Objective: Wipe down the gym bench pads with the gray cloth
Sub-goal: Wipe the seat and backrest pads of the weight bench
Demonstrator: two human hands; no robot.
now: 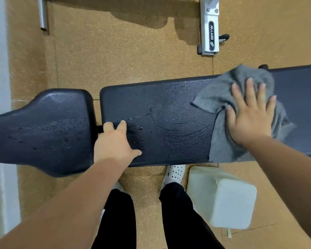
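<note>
While my right hand (250,114) lies flat with its fingers spread, it presses the gray cloth (228,94) down onto the long back pad (169,105), gripping nothing. The cloth is rumpled and lies across the pad from its far edge to its near edge, towards the right part of what I can see. My left hand (115,141) rests on the left end of the same pad, just beside the gap to the seat pad (48,126); its fingers are relaxed, the thumb lies out to the side, and it holds nothing. Both dark pads look wet. Droplets (61,130) sit on the seat pad, and curved smear marks show on the back pad between my hands. I stand close against the bench's near side in black trousers and white perforated shoes (176,172). A pale plastic container (223,198) sits on the tan speckled floor (133,51) just right of my right foot. Beyond the bench stands a white machine frame (211,33).
</note>
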